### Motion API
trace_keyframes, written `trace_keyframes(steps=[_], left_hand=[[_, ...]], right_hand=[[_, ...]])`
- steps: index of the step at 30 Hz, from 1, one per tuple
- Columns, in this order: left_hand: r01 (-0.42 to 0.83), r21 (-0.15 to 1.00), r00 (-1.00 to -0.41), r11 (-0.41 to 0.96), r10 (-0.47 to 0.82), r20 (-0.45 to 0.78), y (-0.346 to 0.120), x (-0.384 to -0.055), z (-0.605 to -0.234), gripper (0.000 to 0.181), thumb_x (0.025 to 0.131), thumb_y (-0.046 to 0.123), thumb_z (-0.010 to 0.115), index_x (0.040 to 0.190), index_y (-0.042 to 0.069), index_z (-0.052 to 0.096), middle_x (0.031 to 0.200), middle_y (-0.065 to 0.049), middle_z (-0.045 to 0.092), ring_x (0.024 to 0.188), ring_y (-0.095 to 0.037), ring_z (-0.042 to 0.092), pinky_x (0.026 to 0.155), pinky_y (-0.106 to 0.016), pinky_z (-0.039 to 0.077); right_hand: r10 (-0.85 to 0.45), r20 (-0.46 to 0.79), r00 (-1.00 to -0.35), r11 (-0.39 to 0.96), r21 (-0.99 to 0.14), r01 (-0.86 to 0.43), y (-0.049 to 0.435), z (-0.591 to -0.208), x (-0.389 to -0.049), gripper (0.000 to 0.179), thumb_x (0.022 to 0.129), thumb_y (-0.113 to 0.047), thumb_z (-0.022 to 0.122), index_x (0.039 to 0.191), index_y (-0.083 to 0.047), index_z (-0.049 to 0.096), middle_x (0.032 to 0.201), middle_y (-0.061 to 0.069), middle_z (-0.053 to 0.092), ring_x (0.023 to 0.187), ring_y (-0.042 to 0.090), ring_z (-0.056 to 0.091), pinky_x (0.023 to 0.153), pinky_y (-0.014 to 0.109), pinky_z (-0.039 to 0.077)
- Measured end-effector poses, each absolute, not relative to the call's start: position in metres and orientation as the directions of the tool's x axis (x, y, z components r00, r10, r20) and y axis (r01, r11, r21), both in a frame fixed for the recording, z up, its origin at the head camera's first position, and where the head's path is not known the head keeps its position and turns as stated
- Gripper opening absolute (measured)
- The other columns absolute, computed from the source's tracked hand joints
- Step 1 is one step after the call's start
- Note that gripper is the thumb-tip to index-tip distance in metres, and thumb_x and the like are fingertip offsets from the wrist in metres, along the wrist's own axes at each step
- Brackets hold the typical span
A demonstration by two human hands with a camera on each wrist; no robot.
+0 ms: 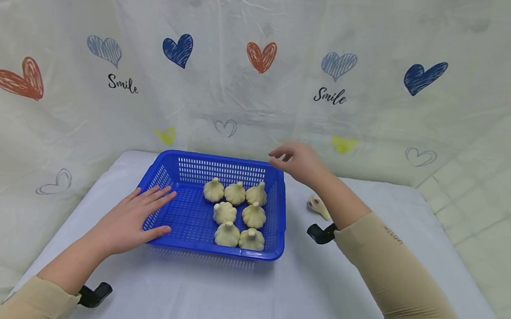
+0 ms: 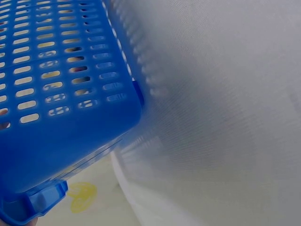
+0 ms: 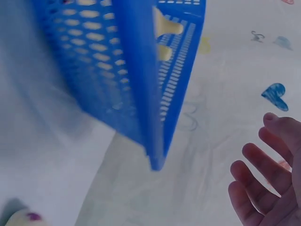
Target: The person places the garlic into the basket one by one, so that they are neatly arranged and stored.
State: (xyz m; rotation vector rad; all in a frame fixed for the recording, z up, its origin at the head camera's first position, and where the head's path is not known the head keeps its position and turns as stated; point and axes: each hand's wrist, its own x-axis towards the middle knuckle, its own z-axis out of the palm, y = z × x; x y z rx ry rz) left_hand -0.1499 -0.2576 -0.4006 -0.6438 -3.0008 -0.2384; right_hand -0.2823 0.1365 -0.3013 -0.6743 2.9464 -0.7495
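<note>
A blue plastic basket [image 1: 217,249] holds several garlic bulbs [image 1: 235,193], grouped toward its right side with stems up. My left hand [image 1: 133,220] lies with spread fingers over the basket's left rim. From the left wrist, the slotted basket wall [image 2: 56,141] fills the upper left. Above the basket's back right corner, my right hand [image 1: 298,160] hangs with loosely curled fingers and nothing in them. Its bent fingers [image 3: 256,188] show beside the basket in the right wrist view. Another garlic bulb [image 1: 318,206] with purplish marks lies right of the basket, partly hidden by my right forearm.
The table wears a white cloth [image 1: 207,297]. Behind it hangs a pale sheet [image 1: 304,22] printed with hearts and "Smile". A black wrist mount [image 1: 320,233] sticks out from my right sleeve, and another black mount [image 1: 95,295] from the left.
</note>
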Motion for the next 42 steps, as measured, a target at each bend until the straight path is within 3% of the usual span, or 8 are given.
trace_keyframes(steps=[14, 24, 33, 42], left_hand=[[0.415, 0.142, -0.908, 0.899, 0.400, 0.125, -0.260, -0.147, -0.401, 0.082, 0.091, 0.060, 0.060, 0.157, 0.021, 0.031, 0.161, -0.007, 0.029, 0.149, -0.035, 0.021, 0.119, -0.058, 0.015], [0.414, 0.140, -0.909, 0.899, 0.401, 0.115, -0.260, -0.146, -0.401, 0.082, 0.091, 0.061, 0.059, 0.157, 0.021, 0.031, 0.161, -0.007, 0.029, 0.149, -0.035, 0.021, 0.120, -0.057, 0.013], [0.416, 0.141, -0.908, 0.899, 0.403, 0.112, -0.261, -0.148, -0.401, 0.081, 0.091, 0.061, 0.059, 0.157, 0.023, 0.031, 0.162, -0.007, 0.028, 0.149, -0.034, 0.020, 0.120, -0.057, 0.013], [0.417, 0.135, -0.908, 0.899, 0.408, 0.094, -0.260, -0.150, -0.401, 0.081, 0.091, 0.064, 0.057, 0.157, 0.025, 0.032, 0.163, -0.005, 0.027, 0.149, -0.035, 0.020, 0.121, -0.056, 0.012]], right_hand=[[-0.345, 0.039, -0.938, 0.843, -0.426, -0.328, 0.221, -0.345, -0.256, 0.030, 0.094, -0.032, 0.069, 0.118, -0.015, 0.074, 0.110, 0.004, 0.069, 0.103, 0.026, 0.061, 0.081, 0.044, 0.054], [-0.288, 0.014, -0.957, 0.860, -0.436, -0.265, 0.259, -0.370, -0.242, 0.034, 0.093, -0.032, 0.069, 0.121, -0.012, 0.072, 0.117, 0.011, 0.069, 0.105, 0.030, 0.061, 0.079, 0.045, 0.053], [-0.230, -0.017, -0.973, 0.878, -0.435, -0.200, 0.269, -0.388, -0.251, 0.055, 0.093, -0.042, 0.068, 0.136, -0.009, 0.060, 0.136, 0.019, 0.056, 0.116, 0.036, 0.056, 0.085, 0.051, 0.053], [-0.222, -0.121, -0.967, 0.869, -0.475, -0.140, 0.274, -0.410, -0.268, 0.070, 0.093, -0.048, 0.066, 0.146, -0.007, 0.047, 0.139, 0.023, 0.053, 0.122, 0.040, 0.053, 0.091, 0.053, 0.051]])
